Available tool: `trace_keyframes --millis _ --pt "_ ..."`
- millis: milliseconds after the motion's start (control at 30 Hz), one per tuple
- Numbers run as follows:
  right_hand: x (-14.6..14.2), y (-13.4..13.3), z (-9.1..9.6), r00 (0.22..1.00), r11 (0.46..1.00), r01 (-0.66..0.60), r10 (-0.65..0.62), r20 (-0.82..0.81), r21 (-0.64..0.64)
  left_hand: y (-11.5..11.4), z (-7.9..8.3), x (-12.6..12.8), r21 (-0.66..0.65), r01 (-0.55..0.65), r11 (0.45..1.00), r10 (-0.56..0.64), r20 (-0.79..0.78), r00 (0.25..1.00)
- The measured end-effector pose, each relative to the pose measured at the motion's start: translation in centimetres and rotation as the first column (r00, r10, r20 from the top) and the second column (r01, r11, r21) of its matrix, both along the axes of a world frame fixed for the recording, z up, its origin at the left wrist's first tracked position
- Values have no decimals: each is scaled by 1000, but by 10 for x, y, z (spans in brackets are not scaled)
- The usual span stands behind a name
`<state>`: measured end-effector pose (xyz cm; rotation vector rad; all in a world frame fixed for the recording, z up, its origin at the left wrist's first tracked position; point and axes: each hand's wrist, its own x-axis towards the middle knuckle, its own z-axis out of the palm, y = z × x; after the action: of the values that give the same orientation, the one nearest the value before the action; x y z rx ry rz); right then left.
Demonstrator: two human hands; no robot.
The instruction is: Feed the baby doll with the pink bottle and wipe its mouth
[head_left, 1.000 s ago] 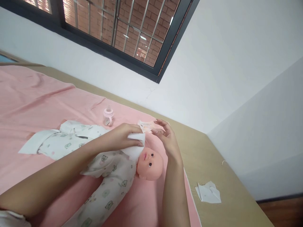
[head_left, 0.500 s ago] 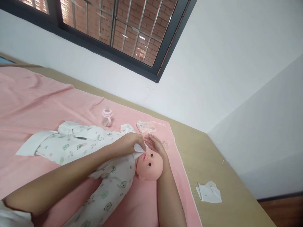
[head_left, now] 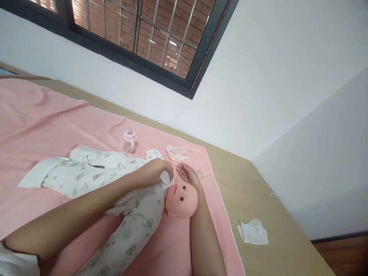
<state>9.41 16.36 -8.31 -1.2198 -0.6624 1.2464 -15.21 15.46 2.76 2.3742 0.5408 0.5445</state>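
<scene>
A baby doll [head_left: 182, 201] lies on the pink blanket [head_left: 161, 241], its head to the right, dressed in a white outfit [head_left: 107, 168] with small animal prints. My left hand [head_left: 159, 170] reaches across the doll's chest. Its fingers are closed on a white tissue [head_left: 166, 177] by the doll's chin, just off the mouth. Beyond the doll's head, my right hand [head_left: 186, 173] rests with its fingers stretched out and holds nothing. The right forearm runs close along the top of the doll's head.
A pink baby bottle [head_left: 130, 140] with a handle stands behind the doll. A clear plastic packet [head_left: 177, 152] and a pacifier-like clear piece [head_left: 201, 174] lie near the blanket's edge. A folded white cloth [head_left: 253, 232] is on the tan mattress [head_left: 238, 180]. The wall and window [head_left: 161, 34] rise behind.
My left hand has drawn back slightly to the left, moving the tissue off the doll's mouth toward the chin. My right hand stays nearly where it was, its fingers a little more open.
</scene>
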Motion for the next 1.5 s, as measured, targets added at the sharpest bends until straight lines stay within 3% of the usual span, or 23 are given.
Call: trace_keyframes --millis 533,1067,1267,1500 --pt "6 4 -9 999 999 -26 28 -36 45 -9 5 1 -38 56 998 -58 -64 996" --pt "5 0 -12 997 996 -43 48 -64 80 -19 7 2 47 119 992 -112 -141 984" --pt "0 -3 -6 998 993 -37 42 -40 116 -17 -2 2 52 140 989 -133 -124 983" --pt "-4 -4 0 999 993 -24 28 -30 114 -25 7 1 56 167 984 -161 -101 982"
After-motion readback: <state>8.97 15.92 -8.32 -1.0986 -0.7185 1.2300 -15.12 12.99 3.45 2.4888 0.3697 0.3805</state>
